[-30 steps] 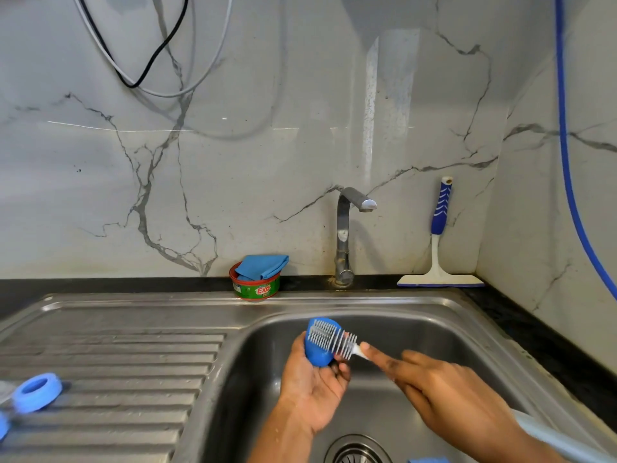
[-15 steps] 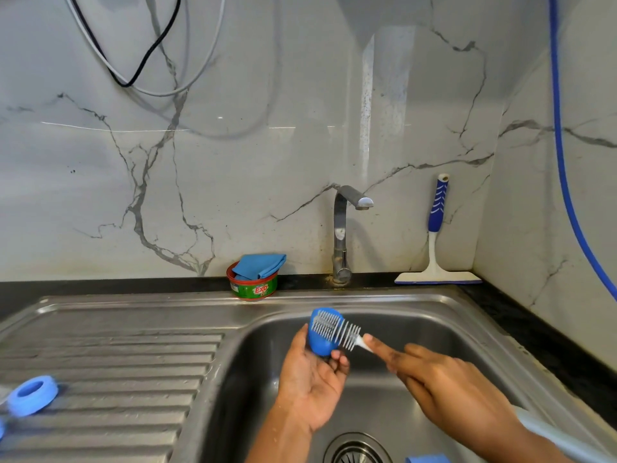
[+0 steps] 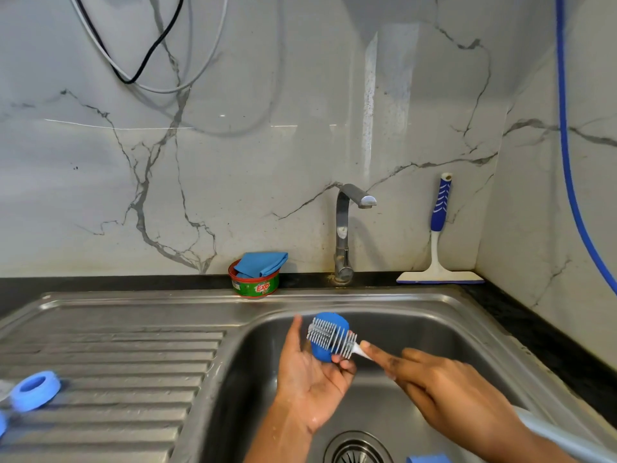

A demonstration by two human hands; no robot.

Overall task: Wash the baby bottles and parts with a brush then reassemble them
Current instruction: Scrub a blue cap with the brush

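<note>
Centre of frame, over the sink (image 3: 434,300) basin: blue bottle cap (image 3: 321,355), cradled in the left hand (image 3: 310,379), fingertips curled beneath it, thumb raised alongside. White bristle brush (image 3: 330,335) lies across the cap's face, partly covering it; the right hand (image 3: 444,392) pinches its handle, forefinger extended along it. Lower left, on the ribbed drainboard (image 3: 117,362): blue ring (image 3: 35,390). Rear ledge: green soap tub (image 3: 255,285) holding a folded blue cloth (image 3: 262,264), tap (image 3: 344,235), squeegee (image 3: 439,248) leaning on the wall. Drain (image 3: 357,449) at bottom edge. Blue hose (image 3: 567,145) down the right wall; cables (image 3: 143,61) upper left.
</note>
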